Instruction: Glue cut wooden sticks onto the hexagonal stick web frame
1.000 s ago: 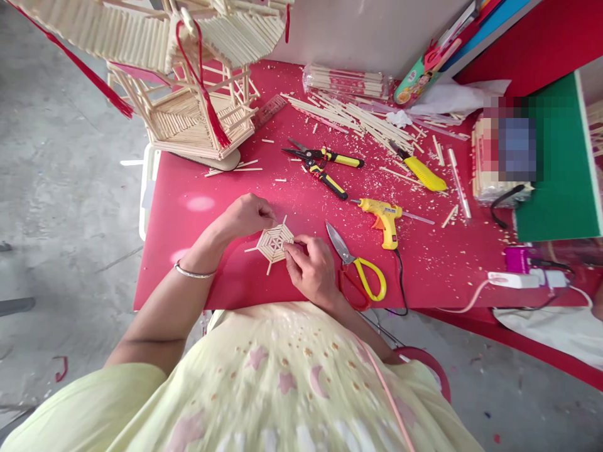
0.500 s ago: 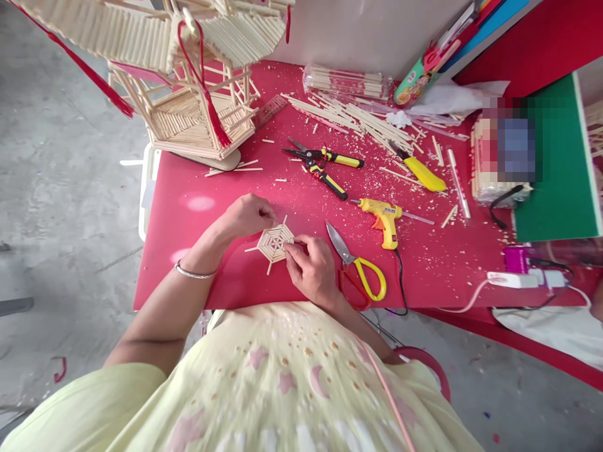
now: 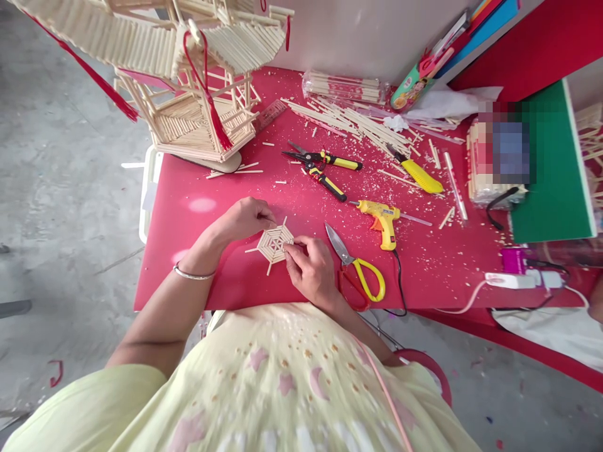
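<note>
A small hexagonal web of thin wooden sticks (image 3: 272, 246) lies on or just above the red tabletop, with stick ends jutting past its rim. My left hand (image 3: 245, 217) is closed at its upper left edge, fingertips pinched where one spoke end seems to be; the exact contact is hidden. On the right side, my right hand (image 3: 311, 267) pinches the web's edge between thumb and fingers. Just right of that hand lie scissors (image 3: 362, 270) with one yellow and one red handle, blades pointing up and left.
A stick-built pavilion (image 3: 198, 129) with red tassels stands back left. Beyond my hands lie pliers (image 3: 325, 164), a yellow glue gun (image 3: 384, 220), a yellow utility knife (image 3: 421, 176) and loose sticks (image 3: 358, 122). A power strip (image 3: 511, 280) sits at the right edge.
Both hands keep almost the same hold on the stick web. The view has shifted slightly; otherwise the things on the table stay where they were.
</note>
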`<state>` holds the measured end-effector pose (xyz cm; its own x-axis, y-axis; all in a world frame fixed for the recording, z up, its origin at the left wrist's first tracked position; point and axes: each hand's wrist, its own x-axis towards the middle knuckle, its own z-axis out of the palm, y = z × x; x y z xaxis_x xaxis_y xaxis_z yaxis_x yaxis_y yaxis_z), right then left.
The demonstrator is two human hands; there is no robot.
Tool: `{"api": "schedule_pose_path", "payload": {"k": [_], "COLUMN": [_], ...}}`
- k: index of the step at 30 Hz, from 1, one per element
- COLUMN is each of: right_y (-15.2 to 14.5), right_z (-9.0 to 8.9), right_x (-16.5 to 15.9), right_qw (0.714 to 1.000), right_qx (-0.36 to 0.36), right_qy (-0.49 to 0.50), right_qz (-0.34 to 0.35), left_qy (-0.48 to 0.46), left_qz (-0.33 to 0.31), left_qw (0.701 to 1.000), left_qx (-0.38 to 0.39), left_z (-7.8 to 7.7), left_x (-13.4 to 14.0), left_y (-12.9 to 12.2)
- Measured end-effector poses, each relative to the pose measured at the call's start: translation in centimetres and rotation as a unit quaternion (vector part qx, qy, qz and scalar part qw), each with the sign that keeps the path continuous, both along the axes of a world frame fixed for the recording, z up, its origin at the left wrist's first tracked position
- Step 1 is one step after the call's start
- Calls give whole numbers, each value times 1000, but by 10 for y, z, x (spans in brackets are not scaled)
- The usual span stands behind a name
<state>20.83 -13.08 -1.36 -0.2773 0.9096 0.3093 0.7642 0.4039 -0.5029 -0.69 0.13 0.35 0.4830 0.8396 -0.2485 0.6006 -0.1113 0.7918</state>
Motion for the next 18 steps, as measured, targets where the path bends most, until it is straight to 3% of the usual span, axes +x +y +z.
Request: {"api": "schedule_pose_path", "payload": {"k": [18], "right_y": [-1], "right_z": [-1], "right_x": [0], "right_qw": [1000], "right_qx": [3], "right_qy": [-1], "right_qz": [-4], "left_qy": [-9], "left_qz": [34], "left_qw": [999], "left_qx": [9], "left_z": [-1], "left_x": [5], "left_y": [-2]}}
